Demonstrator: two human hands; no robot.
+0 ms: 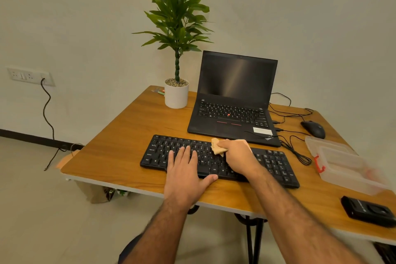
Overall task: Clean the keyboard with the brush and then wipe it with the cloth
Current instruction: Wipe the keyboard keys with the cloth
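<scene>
Keyboard (pixel 218 161) lies mid-table, held flat by spread left hand (pixel 186 174). Cloth (pixel 217 147) bunched in right hand (pixel 237 156), pressed on keys. Should be wiped gently, row by row (brush not seen).

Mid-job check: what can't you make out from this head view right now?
- Brush: not seen anywhere in the head view.
- Keyboard middle keys: covered by the left hand and right hand.
- Cloth: mostly hidden inside the right hand.
- Plastic box contents: blurred.
- Black device: cut off at the right edge.
</scene>
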